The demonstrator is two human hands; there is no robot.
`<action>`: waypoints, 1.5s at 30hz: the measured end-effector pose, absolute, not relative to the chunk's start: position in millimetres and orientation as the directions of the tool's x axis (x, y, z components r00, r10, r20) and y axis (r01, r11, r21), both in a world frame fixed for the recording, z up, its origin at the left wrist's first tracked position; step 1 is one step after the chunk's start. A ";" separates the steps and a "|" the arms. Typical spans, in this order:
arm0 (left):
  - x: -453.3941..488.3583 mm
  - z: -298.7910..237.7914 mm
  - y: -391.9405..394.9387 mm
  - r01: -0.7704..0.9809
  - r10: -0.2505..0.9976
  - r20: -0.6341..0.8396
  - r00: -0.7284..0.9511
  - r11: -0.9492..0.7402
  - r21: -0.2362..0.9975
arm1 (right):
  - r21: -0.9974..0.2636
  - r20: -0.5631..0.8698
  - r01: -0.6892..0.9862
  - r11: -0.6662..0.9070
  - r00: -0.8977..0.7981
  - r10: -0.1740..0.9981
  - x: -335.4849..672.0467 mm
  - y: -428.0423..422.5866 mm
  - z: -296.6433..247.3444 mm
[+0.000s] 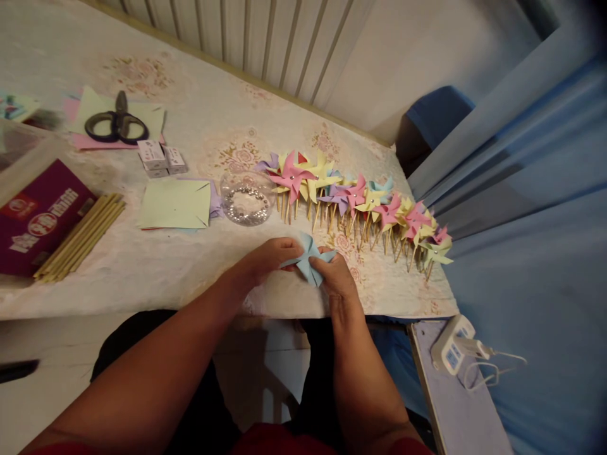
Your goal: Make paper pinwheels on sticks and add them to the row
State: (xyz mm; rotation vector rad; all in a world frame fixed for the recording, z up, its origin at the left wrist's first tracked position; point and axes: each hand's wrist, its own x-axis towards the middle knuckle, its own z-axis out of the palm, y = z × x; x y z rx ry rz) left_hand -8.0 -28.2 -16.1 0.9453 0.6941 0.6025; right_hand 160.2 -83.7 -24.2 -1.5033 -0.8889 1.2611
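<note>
A light-blue paper pinwheel is held between my two hands, just above the near edge of the table. My left hand grips its left blade. On the opposite side, my right hand pinches it, with the thumb pressed near its centre. No stick shows on this pinwheel. Beyond my left hand sits a clear round dish of small shiny metal pieces. Finished pinwheels in pink, yellow, purple and green, on thin wooden sticks, stand in a long row behind my right hand.
Left of the dish lies a stack of square paper. Small white boxes and black-handled scissors on more paper are farther back. Wooden sticks rest against a purple box. A power strip is at right.
</note>
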 end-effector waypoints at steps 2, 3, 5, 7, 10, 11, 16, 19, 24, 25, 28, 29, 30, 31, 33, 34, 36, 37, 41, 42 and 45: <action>-6.9 -19.1 -27.8 -0.232 0.724 -0.308 0.617 0.542 0.808 | -0.954 -0.295 -0.135 -0.269 0.236 0.926 157.7 -82.3 -24.5; -6.0 -21.5 -27.9 -0.266 0.719 -0.329 0.613 0.579 0.770 | -0.950 -0.299 -0.174 -0.261 0.251 0.921 156.1 -81.6 -24.1; -3.5 -26.6 -29.1 -0.334 0.706 -0.344 0.619 0.633 0.699 | -0.943 -0.297 -0.240 -0.231 0.291 0.910 152.6 -80.4 -22.9; -0.3 -30.8 -31.6 -0.388 0.711 -0.341 0.615 0.650 0.653 | -0.938 -0.284 -0.293 -0.187 0.339 0.897 149.4 -79.2 -21.7; 5.7 -33.2 -37.4 -0.428 0.736 -0.302 0.606 0.622 0.656 | -0.927 -0.273 -0.355 -0.124 0.408 0.871 145.0 -77.5 -20.0; 8.0 -33.1 -39.6 -0.432 0.748 -0.285 0.600 0.603 0.671 | -0.924 -0.268 -0.368 -0.106 0.424 0.865 143.6 -77.0 -19.4; 19.5 -30.0 -47.7 -0.451 0.790 -0.253 0.558 0.544 0.708 | -0.943 -0.231 -0.323 -0.079 0.467 0.854 134.5 -76.5 -18.4; 23.5 -28.3 -49.6 -0.497 0.824 -0.262 0.502 0.523 0.693 | -0.953 -0.224 -0.290 -0.091 0.469 0.854 128.5 -77.2 -21.9; 25.7 -30.9 -50.8 -0.496 0.850 -0.303 0.431 0.504 0.707 | -0.959 -0.210 -0.268 -0.090 0.464 0.861 122.2 -78.2 -29.8; 26.0 -32.1 -50.9 -0.491 0.855 -0.303 0.422 0.496 0.716 | -0.960 -0.214 -0.263 -0.097 0.462 0.861 121.5 -78.3 -30.6; 26.7 -35.9 -50.9 -0.480 0.867 -0.301 0.396 0.475 0.737 | -0.959 -0.216 -0.266 -0.099 0.460 0.861 119.5 -78.9 -31.5; 26.9 -37.2 -50.6 -0.479 0.870 -0.303 0.390 0.472 0.740 | -0.958 -0.217 -0.271 -0.096 0.462 0.860 118.7 -79.1 -31.5; 27.0 -38.5 -50.4 -0.479 0.872 -0.302 0.384 0.468 0.742 | -0.956 -0.220 -0.279 -0.094 0.464 0.858 118.0 -79.3 -31.6; 27.1 -39.6 -50.2 -0.480 0.875 -0.299 0.381 0.463 0.745 | -0.953 -0.224 -0.287 -0.093 0.466 0.856 117.2 -79.5 -31.6; 27.1 -41.2 -50.0 -0.481 0.883 -0.286 0.373 0.448 0.754 | -0.947 -0.240 -0.306 -0.096 0.475 0.847 115.6 -79.7 -31.7; 27.2 -41.5 -50.1 -0.478 0.886 -0.281 0.368 0.439 0.761 | -0.945 -0.246 -0.313 -0.098 0.479 0.843 114.9 -79.8 -31.8; 27.3 -41.2 -50.9 -0.466 0.892 -0.285 0.352 0.431 0.773 | -0.941 -0.258 -0.322 -0.103 0.488 0.834 113.9 -79.9 -32.0; 27.4 -40.8 -51.4 -0.457 0.893 -0.293 0.342 0.431 0.778 | -0.940 -0.262 -0.323 -0.105 0.492 0.830 113.6 -79.9 -32.2; 27.3 -38.0 -52.2 -0.448 0.892 -0.301 0.336 0.433 0.782 | -0.944 -0.257 -0.314 -0.104 0.498 0.828 113.2 -79.4 -34.0; 26.8 -37.3 -51.8 -0.453 0.893 -0.294 0.342 0.431 0.781 | -0.945 -0.253 -0.311 -0.103 0.494 0.832 113.3 -79.2 -34.4; 23.8 -34.7 -48.8 -0.463 0.886 -0.277 0.372 0.435 0.772 | -0.944 -0.245 -0.316 -0.097 0.473 0.846 115.6 -78.5 -34.0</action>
